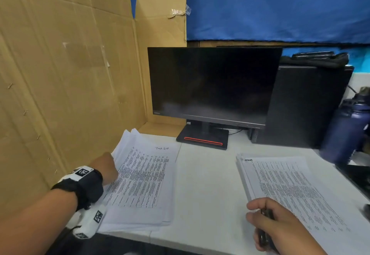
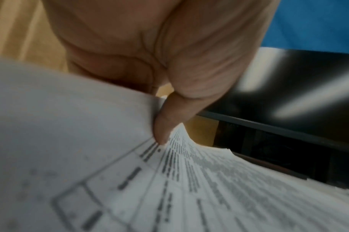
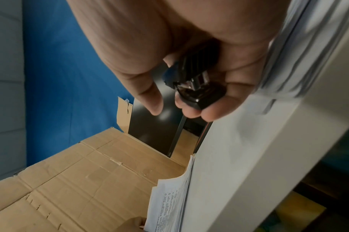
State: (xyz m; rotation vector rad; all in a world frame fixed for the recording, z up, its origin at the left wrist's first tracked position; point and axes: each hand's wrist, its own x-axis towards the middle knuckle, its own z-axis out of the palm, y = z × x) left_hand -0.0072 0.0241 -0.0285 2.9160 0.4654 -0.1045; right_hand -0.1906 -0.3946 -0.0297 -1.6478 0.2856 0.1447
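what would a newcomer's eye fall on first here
The dark monitor stands back centre, with a tall cardboard wall to its left. Two stacks of printed sheets lie in front: the left hand pinches the left stack at its edge, while the right hand grips a small black tool by the right stack.

1 monitor [image 1: 212, 86] (screen dark) stands between cardboard [image 1: 70, 74] and computer tower [image 1: 306, 104], bottle [image 1: 344, 130] beyond.

1. Office workstation: a dark monitor [image 1: 212, 86] stands at the back of a white desk [image 1: 208, 184].
2. Right of the monitor: black computer tower [image 1: 308, 104], navy water bottle [image 1: 346, 128].
3. Before it: a stack of printed forms [image 1: 144, 176] and a second stack [image 1: 290, 186].
4. Left: cardboard partition [image 1: 66, 74]; behind, blue sheeting [image 1: 280, 4].
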